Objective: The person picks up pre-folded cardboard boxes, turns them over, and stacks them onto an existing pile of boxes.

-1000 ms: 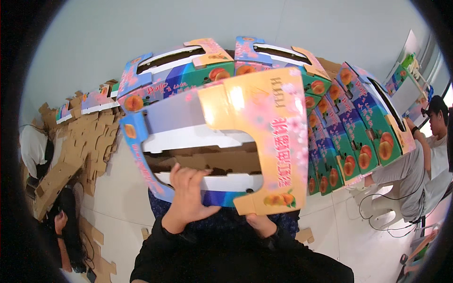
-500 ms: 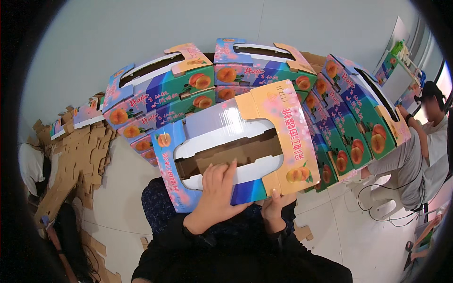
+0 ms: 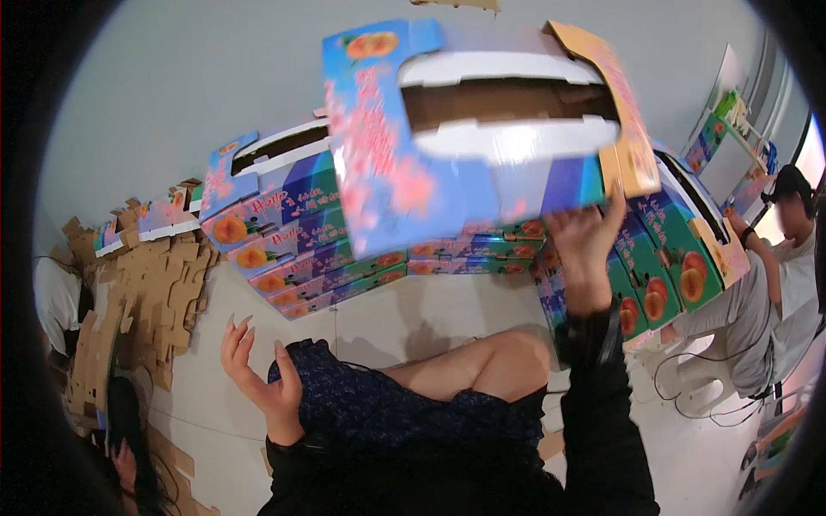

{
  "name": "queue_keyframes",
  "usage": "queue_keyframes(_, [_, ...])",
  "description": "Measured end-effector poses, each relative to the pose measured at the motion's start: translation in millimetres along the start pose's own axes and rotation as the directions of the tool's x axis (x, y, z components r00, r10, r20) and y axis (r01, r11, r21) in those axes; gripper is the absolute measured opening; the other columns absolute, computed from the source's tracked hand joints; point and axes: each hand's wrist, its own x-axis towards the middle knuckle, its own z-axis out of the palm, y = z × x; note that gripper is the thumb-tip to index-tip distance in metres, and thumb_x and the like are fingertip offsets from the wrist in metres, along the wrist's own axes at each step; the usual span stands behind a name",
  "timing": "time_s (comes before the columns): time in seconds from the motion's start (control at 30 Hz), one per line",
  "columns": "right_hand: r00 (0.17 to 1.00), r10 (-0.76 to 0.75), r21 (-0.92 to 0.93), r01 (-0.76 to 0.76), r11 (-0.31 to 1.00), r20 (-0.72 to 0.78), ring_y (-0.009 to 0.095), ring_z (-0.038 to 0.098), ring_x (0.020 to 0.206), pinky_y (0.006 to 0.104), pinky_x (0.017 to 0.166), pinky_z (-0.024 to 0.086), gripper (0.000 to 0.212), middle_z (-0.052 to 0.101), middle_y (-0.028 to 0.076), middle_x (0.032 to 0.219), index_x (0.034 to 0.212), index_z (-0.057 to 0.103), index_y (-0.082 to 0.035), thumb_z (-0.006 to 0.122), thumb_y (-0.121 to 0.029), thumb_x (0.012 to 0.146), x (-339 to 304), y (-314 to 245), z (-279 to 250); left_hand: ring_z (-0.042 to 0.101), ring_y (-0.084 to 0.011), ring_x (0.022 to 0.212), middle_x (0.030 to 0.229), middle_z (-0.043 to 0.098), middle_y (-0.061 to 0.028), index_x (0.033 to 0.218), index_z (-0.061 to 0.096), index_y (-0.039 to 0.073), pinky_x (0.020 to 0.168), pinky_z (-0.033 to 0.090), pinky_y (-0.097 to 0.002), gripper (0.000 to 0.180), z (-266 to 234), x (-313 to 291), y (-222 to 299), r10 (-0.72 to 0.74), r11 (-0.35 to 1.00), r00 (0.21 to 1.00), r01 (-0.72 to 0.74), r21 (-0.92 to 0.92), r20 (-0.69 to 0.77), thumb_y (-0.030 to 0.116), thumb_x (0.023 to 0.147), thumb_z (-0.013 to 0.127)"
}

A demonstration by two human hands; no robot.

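Box (image 3: 519, 140), blue at its left end and yellow at its right, is in the upper middle of the frame, held up above the floor (image 3: 370, 308) and somewhat blurred. Its wide opening (image 3: 508, 103), edged by white flaps, faces the viewer and shows a brown inside; pink blossoms and a peach are printed on the blue end. The right hand (image 3: 587, 249) grasps it at the lower right corner, the thumb up against the front and the other fingers going in under the bottom edge, where their tips are hidden. The left hand (image 3: 262, 378) is released, palm turned up and fingers spread, at the lower left beside the dark skirt (image 3: 353, 400), well apart from the box. Behind the box, similar printed boxes stand piled: a left stack (image 3: 292, 232) at centre left, a middle stack (image 3: 473, 249) mostly covered by the box, and a right stack (image 3: 667, 258) at centre right, just beyond the right hand. Flat brown cardboard (image 3: 159, 292) covers much of the left side of the frame. At the right edge a person (image 3: 792, 258) in light clothes sits by a white stool (image 3: 707, 374); at the lower left another person's hand (image 3: 126, 469) shows.
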Motion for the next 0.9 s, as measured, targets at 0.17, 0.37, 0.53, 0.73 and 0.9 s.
queue_keyframes(0.17, [0.972,0.234,-0.01,-0.234,0.972,-0.023,0.038,0.036,0.126,0.0539,0.101,0.034,0.097,0.032,0.019,0.135,0.139,0.026,-0.006,0.064,-0.064,0.071,107.7,-18.8,26.1,0.05,-0.0348,0.114,0.115,0.054,-0.0154,0.11,0.054,0.003,0.098,0.037,-0.0425,0.034,-13.6,-18.3,-25.2,-0.071,0.997,0.997,0.07,0.013,0.039,-0.003,0.078,0.061])
queue_keyframes(0.37, [0.975,0.147,-0.065,-0.159,0.985,-0.167,0.035,0.032,0.131,0.054,0.107,0.025,0.087,0.033,0.017,0.14,0.143,0.026,-0.012,0.057,-0.061,0.079,159.7,-4.8,21.5,0.054,-0.0315,0.108,0.108,0.057,-0.0138,0.101,0.058,0.003,0.093,0.041,-0.04,0.025,-35.2,-27.3,-28.4,-0.152,0.986,0.978,0.139,0.092,0.145,-0.003,0.077,0.061])
queue_keyframes(0.53, [0.965,0.141,-0.106,-0.167,0.98,-0.22,0.032,0.028,0.135,0.0514,0.108,0.025,0.086,0.033,0.014,0.144,0.144,0.025,-0.013,0.047,-0.067,0.081,165.1,5.5,21.3,0.056,-0.0324,0.102,0.103,0.059,-0.0126,0.098,0.059,0.003,0.089,0.042,-0.0399,0.025,-37.0,-36.9,-40.8,-0.154,0.987,0.972,0.141,0.081,0.178,-0.001,0.074,0.062])
queue_keyframes(0.73, [0.908,0.298,-0.403,-0.401,0.823,-0.294,0.03,0.063,0.086,0.0362,0.077,0.054,0.103,0.056,0.02,0.108,0.139,0.034,-0.008,0.041,-0.086,0.071,173.7,-12.8,-9.1,0.057,-0.0303,0.097,0.097,0.062,-0.0112,0.091,0.06,0.004,0.087,0.043,-0.039,0.021,-22.5,-42.2,-39.7,-0.171,0.985,0.958,0.175,0.004,0.23,-0.002,0.071,0.062])
queue_keyframes(0.9, [0.988,0.033,-0.879,-0.152,0.452,-0.154,0.025,0.055,0.067,0.037,0.067,0.053,0.103,0.059,0.014,0.091,0.133,0.039,-0.001,0.04,-0.085,0.073,213.5,-23.6,-46.1,0.057,-0.0293,0.088,0.09,0.062,-0.0094,0.084,0.059,0.005,0.08,0.042,-0.0382,0.017,-19.9,-41.5,-36.2,-0.125,0.988,0.954,0.144,-0.049,0.273,-0.001,0.068,0.063])
